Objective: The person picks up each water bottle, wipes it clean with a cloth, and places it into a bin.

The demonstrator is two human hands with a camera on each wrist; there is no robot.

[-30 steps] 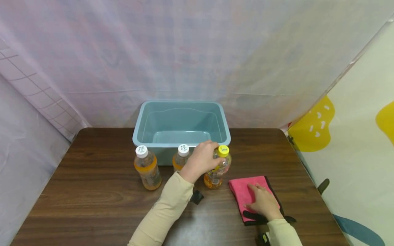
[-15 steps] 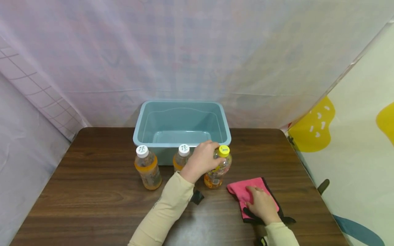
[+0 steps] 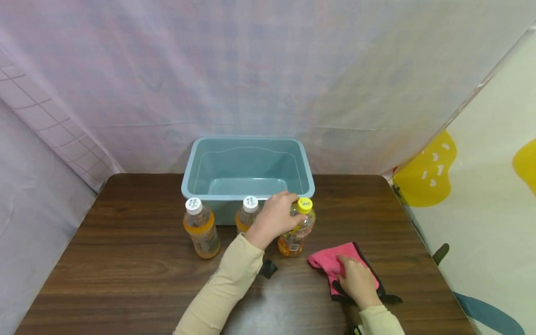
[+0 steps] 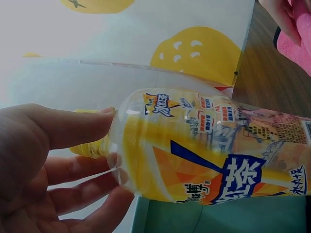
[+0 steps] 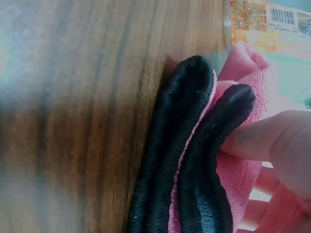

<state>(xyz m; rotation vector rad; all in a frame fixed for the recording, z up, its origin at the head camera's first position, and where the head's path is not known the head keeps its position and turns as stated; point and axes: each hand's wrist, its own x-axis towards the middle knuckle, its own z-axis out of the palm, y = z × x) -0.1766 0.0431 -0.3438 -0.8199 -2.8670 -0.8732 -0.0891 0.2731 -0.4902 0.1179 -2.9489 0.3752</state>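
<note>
Holding the bottle (image 4: 214,150) below its cap (image 3: 305,205) is the left hand (image 3: 275,218); the right hand (image 3: 358,280) pinches pink cloth (image 3: 328,258) beside black trim (image 5: 199,150).

On the clear plastic bottle with a yellow cap (image 3: 296,236), nearer the brown wooden table (image 3: 125,251)'s right edge than its left, the yellow-and-orange label (image 4: 218,150) reads 红茶, large and white on blue, with "®" nearby. The barcode (image 5: 282,16)'s digits are too small to read, as are marks on the round white plastic caps (image 3: 193,206) toward the left edge.
</note>
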